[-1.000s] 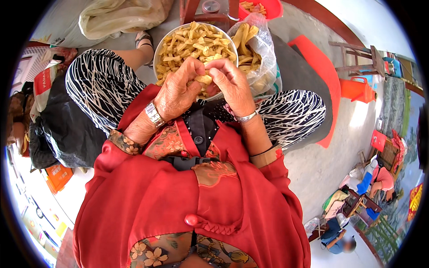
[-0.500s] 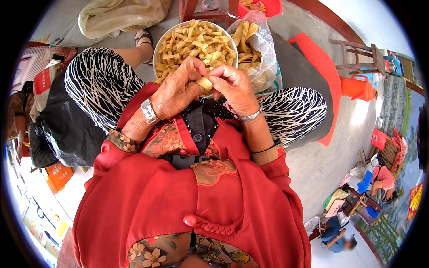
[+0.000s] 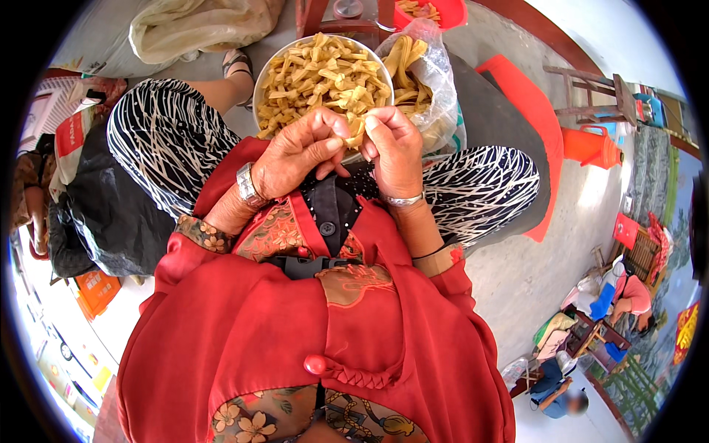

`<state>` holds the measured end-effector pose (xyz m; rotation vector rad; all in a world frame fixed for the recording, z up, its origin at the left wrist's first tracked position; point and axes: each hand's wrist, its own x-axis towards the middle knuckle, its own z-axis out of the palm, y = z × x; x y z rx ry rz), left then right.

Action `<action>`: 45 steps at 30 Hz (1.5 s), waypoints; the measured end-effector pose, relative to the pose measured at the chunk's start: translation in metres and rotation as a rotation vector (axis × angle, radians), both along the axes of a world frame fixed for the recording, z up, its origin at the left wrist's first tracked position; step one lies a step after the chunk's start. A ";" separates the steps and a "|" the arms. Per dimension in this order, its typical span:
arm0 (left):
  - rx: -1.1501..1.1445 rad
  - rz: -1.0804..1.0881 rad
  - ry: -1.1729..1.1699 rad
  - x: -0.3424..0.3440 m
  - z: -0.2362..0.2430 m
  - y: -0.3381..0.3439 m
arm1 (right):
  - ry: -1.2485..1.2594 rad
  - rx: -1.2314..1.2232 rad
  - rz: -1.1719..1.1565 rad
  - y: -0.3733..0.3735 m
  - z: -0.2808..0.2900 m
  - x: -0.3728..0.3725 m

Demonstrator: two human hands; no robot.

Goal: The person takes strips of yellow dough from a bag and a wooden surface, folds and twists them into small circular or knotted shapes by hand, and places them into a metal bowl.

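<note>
A yellow strip [image 3: 357, 134], apparently tofu skin, is stretched between my two hands above the near edge of a white bowl. My left hand [image 3: 295, 156], with a silver watch at the wrist, pinches its left end. On the other end my right hand [image 3: 396, 151] is closed, thumb against bent fingers. Knotted yellow pieces [image 3: 325, 77] heap up in the bowl [image 3: 256, 103]. To the bowl's right, a clear plastic bag [image 3: 442, 77] holds longer flat strips [image 3: 406, 63] of the same yellow. My fingers partly hide the strip.
A red basin [image 3: 450, 12] with more yellow pieces stands beyond the bag. A pale sack [image 3: 196, 29] lies at the far left, a black plastic bag [image 3: 118, 199] by my left knee. On the right are a wooden stool [image 3: 594, 92], an orange container [image 3: 591, 146] and two people farther off.
Both hands have turned and drawn slightly apart, with the yellow strip now pulled between them. My right fingers have shifted up and right.
</note>
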<state>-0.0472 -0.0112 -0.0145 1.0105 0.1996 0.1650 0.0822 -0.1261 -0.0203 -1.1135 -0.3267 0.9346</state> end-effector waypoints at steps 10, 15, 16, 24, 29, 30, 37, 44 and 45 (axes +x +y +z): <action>0.009 0.117 0.218 0.003 0.007 0.003 | -0.092 -0.081 0.266 -0.002 0.002 0.006; 0.003 0.048 0.280 0.002 0.009 0.008 | -0.067 -0.138 0.174 0.000 0.006 0.003; 0.006 0.049 0.286 0.002 0.009 0.009 | -0.024 -0.126 0.129 0.000 0.005 0.001; 0.075 0.053 0.271 0.005 0.014 0.006 | 0.296 -0.022 -0.089 0.001 0.001 0.004; 0.125 0.008 0.305 0.006 0.025 0.003 | 0.233 0.005 -0.110 -0.004 -0.001 0.009; 0.133 -0.017 0.292 0.005 0.022 0.004 | 0.212 0.007 -0.113 -0.005 -0.001 0.010; 0.282 0.063 0.224 0.006 0.018 0.003 | 0.229 -0.016 0.181 -0.008 0.004 0.008; 0.209 0.115 0.282 0.007 0.019 0.004 | 0.142 -0.128 0.337 0.003 0.011 0.000; 0.208 0.126 0.289 0.007 0.019 0.004 | 0.142 -0.140 0.312 0.004 0.013 -0.001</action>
